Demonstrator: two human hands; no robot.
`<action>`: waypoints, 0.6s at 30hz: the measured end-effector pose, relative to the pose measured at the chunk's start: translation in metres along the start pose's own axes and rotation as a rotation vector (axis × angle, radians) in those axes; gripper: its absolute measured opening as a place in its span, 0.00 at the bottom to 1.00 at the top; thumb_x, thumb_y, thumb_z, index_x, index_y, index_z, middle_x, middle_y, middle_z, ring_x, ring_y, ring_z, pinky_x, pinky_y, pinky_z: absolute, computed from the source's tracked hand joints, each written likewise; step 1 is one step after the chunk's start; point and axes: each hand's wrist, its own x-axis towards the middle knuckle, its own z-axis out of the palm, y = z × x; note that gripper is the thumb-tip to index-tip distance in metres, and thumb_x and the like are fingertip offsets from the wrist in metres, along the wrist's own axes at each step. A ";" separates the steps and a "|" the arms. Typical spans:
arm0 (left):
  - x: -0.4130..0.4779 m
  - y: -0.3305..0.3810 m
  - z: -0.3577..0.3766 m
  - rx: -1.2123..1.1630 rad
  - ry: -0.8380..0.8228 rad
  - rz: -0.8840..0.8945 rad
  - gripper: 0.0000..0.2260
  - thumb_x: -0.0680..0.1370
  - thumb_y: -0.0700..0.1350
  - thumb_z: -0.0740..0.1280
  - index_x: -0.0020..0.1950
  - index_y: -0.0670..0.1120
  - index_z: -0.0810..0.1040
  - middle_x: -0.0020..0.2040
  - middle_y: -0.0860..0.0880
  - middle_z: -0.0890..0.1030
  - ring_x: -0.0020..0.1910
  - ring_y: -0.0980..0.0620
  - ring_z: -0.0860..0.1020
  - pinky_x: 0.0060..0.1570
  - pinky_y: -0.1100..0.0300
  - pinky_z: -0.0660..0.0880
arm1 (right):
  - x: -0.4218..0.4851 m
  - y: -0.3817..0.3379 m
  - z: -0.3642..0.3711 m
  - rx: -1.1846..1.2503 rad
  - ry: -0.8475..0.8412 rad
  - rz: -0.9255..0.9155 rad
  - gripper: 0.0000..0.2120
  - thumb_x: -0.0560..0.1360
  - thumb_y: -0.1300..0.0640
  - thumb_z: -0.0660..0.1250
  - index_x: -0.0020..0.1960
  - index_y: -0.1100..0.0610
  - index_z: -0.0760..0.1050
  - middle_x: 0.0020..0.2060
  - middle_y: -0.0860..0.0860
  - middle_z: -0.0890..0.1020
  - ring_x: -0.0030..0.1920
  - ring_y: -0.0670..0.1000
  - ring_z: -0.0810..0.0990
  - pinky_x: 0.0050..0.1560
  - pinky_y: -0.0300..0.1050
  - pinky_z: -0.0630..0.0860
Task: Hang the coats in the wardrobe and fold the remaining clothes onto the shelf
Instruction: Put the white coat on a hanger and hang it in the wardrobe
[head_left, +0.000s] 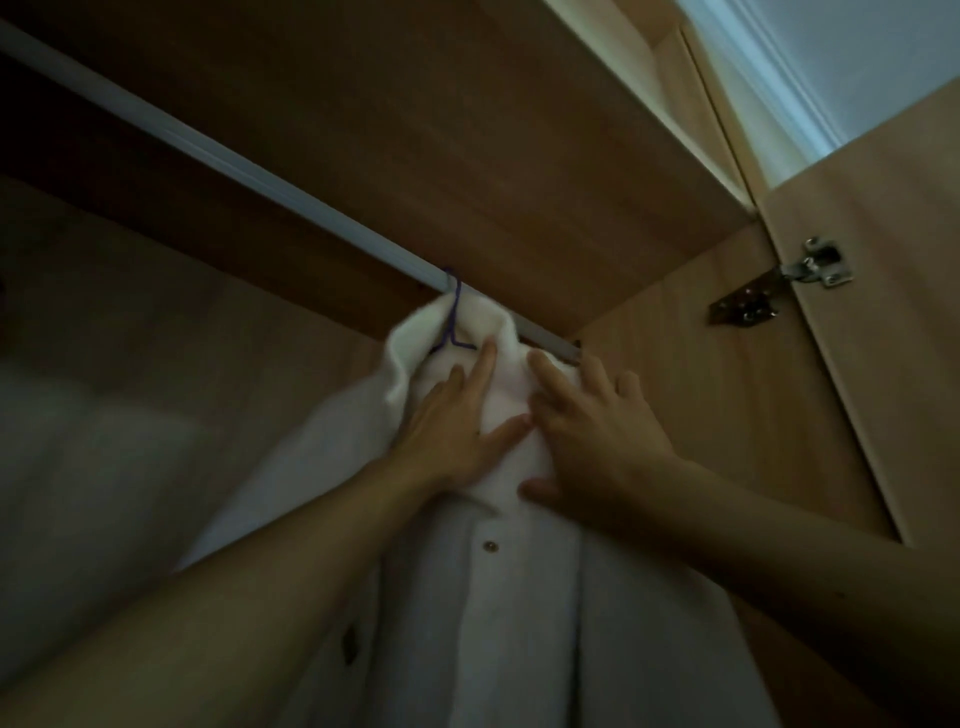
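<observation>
A white coat (483, 613) with a small round button hangs inside the wardrobe on a purple wire hanger (453, 312). The hanger's hook sits over the pale metal rail (218, 156). My left hand (452, 421) lies flat on the left side of the coat's collar, fingers spread. My right hand (597, 426) presses on the collar's right side, thumb below and fingers apart. Neither hand visibly closes around the cloth. The coat's lower part runs out of the frame.
The wardrobe's wooden top panel (467, 130) is just above the rail. Its right side wall (701, 389) stands close beside the coat. The open door (883, 312) with a metal hinge (821, 265) is at the right. Another pale garment (88, 483) hangs at the left.
</observation>
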 end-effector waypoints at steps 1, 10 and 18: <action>0.003 0.006 0.011 -0.018 -0.002 0.005 0.41 0.73 0.74 0.54 0.76 0.64 0.33 0.80 0.45 0.57 0.76 0.45 0.63 0.73 0.42 0.62 | -0.004 0.007 0.004 -0.012 -0.016 0.007 0.41 0.72 0.29 0.62 0.77 0.52 0.59 0.79 0.50 0.42 0.74 0.61 0.52 0.69 0.59 0.58; 0.024 0.058 0.101 -0.296 -0.098 0.045 0.39 0.78 0.67 0.58 0.79 0.61 0.36 0.79 0.46 0.61 0.72 0.46 0.68 0.71 0.49 0.66 | -0.033 0.048 0.047 -0.174 -0.109 0.108 0.38 0.74 0.30 0.59 0.76 0.53 0.63 0.77 0.55 0.53 0.72 0.61 0.55 0.68 0.59 0.57; 0.035 0.070 0.127 -0.432 -0.135 -0.010 0.35 0.79 0.68 0.55 0.80 0.61 0.40 0.75 0.43 0.67 0.71 0.43 0.69 0.70 0.48 0.66 | -0.032 0.049 0.066 -0.199 -0.169 0.155 0.40 0.77 0.33 0.54 0.80 0.56 0.53 0.79 0.57 0.47 0.78 0.63 0.47 0.75 0.60 0.48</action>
